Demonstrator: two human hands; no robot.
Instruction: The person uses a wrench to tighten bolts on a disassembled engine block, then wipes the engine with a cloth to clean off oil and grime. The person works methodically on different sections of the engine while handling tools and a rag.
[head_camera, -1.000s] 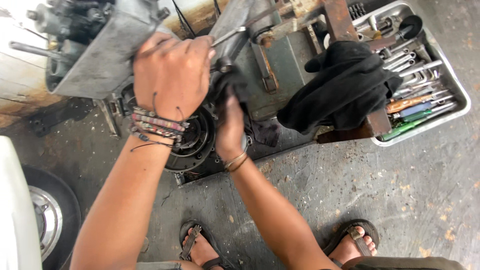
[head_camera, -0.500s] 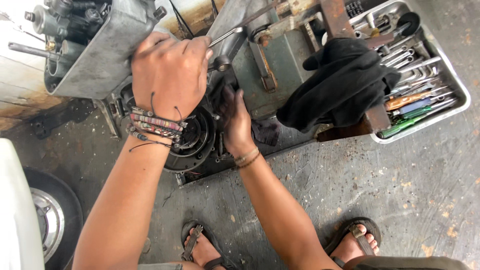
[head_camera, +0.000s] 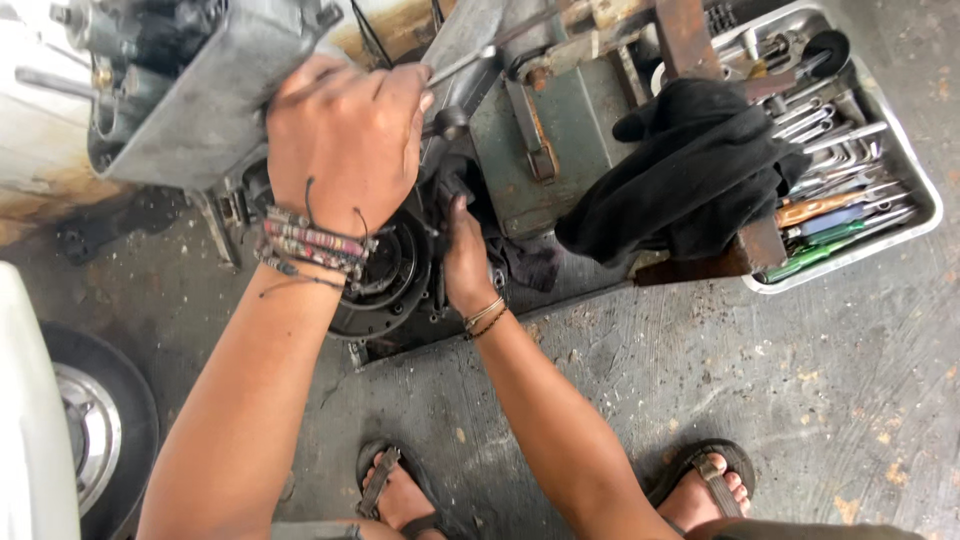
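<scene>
At far left, over the grey engine casing (head_camera: 190, 110): left hand (head_camera: 345, 140) clamped on casing edge and a slim metal tool (head_camera: 462, 63). Right hand (head_camera: 465, 250) tucked beside black round flywheel (head_camera: 385, 275); grip hidden, cannot tell. Likely risks: tool slipping off greasy metal, knuckles striking casing; fingers pinched near flywheel. No surface here, only cracked concrete floor (head_camera: 760, 380). Tool tray (head_camera: 905, 215) far right, black cloth (head_camera: 690, 170) just beside it, tyre (head_camera: 100, 430) near left.
</scene>
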